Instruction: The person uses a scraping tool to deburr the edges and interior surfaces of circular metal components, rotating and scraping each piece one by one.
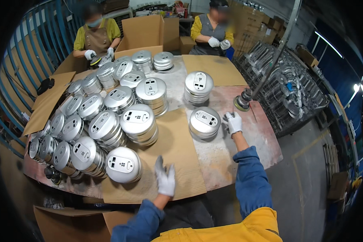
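My left hand (165, 180), in a white glove with greyish fingertips, hovers above the cardboard sheet (173, 155) near the front of the table. Its fingers are apart and hold nothing. To its left sits a round silver metal housing (124, 164) with an oval panel of small cutouts on top. My right hand (233, 122), also gloved, is beside another such housing (205, 122), just right of it and apart from it. Its fingers are spread and nothing is in them. Beyond that hand, a handheld disc sander (243, 100) rests on the tabletop.
Several stacks of silver housings (109, 125) fill the table's left half. One more stack (198, 86) stands at mid-right. Two people in gloves work across the table, one with a sander (95, 60). A wire cage of metal parts (282, 88) stands right; an open carton (68, 224) is below.
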